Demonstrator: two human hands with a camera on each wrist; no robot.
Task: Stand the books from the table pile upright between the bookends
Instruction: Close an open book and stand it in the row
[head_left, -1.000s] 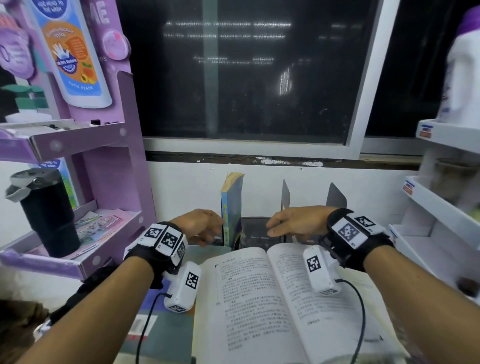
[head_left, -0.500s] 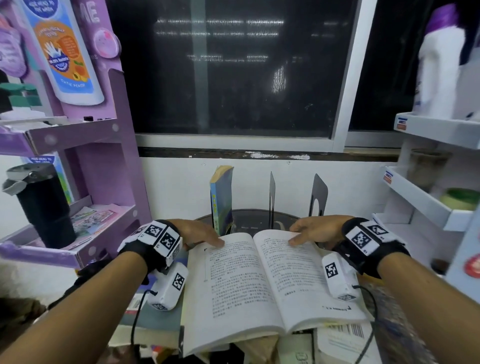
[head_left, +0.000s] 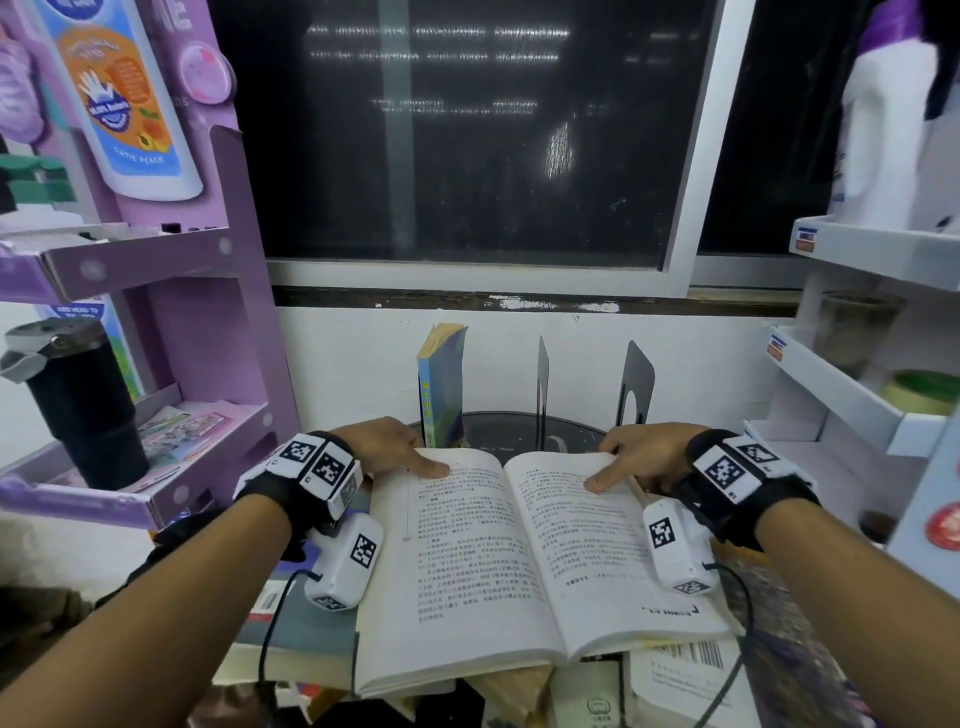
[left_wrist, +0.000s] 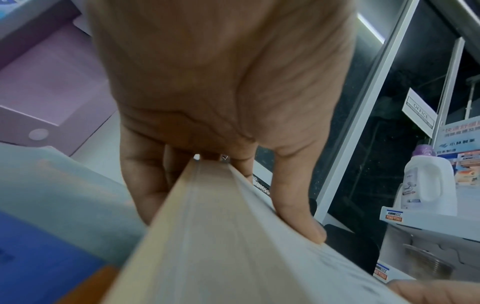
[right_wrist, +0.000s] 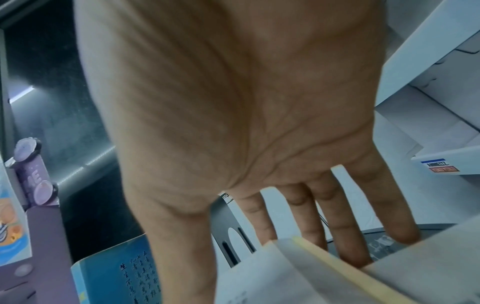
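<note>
An open book (head_left: 519, 551) lies pages-up on the table pile (head_left: 301, 639). My left hand (head_left: 415, 460) grips its far left corner, thumb on the page and fingers curled under the edge (left_wrist: 221, 257). At the far right corner my right hand (head_left: 618, 467) holds it with the thumb on the page and the fingers down behind the edge (right_wrist: 298, 277). Beyond the open book, a blue book (head_left: 441, 389) stands upright. Right of it stand two black bookends (head_left: 542, 395) (head_left: 634, 384) with an empty gap between them.
The books stand on a dark round table (head_left: 498, 431) against a white wall under a window. A purple shelf with a black tumbler (head_left: 78, 405) crowds the left. White shelves (head_left: 852, 395) with a white bottle (head_left: 883, 130) crowd the right.
Both hands drew back from beside the upright blue book to the open book's far corners. Their thumbs now lie on the pages, and the view has tipped down.
</note>
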